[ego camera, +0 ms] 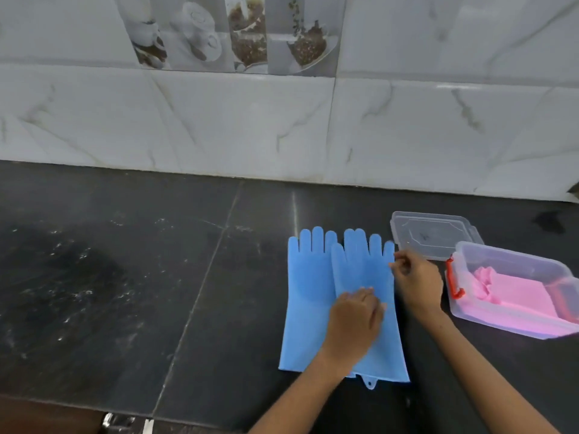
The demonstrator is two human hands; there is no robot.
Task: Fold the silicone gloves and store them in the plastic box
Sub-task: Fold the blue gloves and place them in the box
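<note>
Partly overlapped blue gloves [308,296]; left hand [354,324] flat, fingers straight; right hand [416,280] pinching edge.

Both our forearms come in from the lower edge of the view, bare to the wrist, angling up and toward each other. Our left hand [354,321] lies palm down with its back toward us, wrist nearly straight; the fingers look close together and pressed flat, though blur hides their exact lie. Our right hand [416,277] sits farther forward and to the right, close to the left hand without touching it. Its wrist bends inward, so the fingers point left. Those fingers are curled, and the thumb and forefinger [397,256] meet in a pinch at the tip, knuckles raised above the table.
</note>
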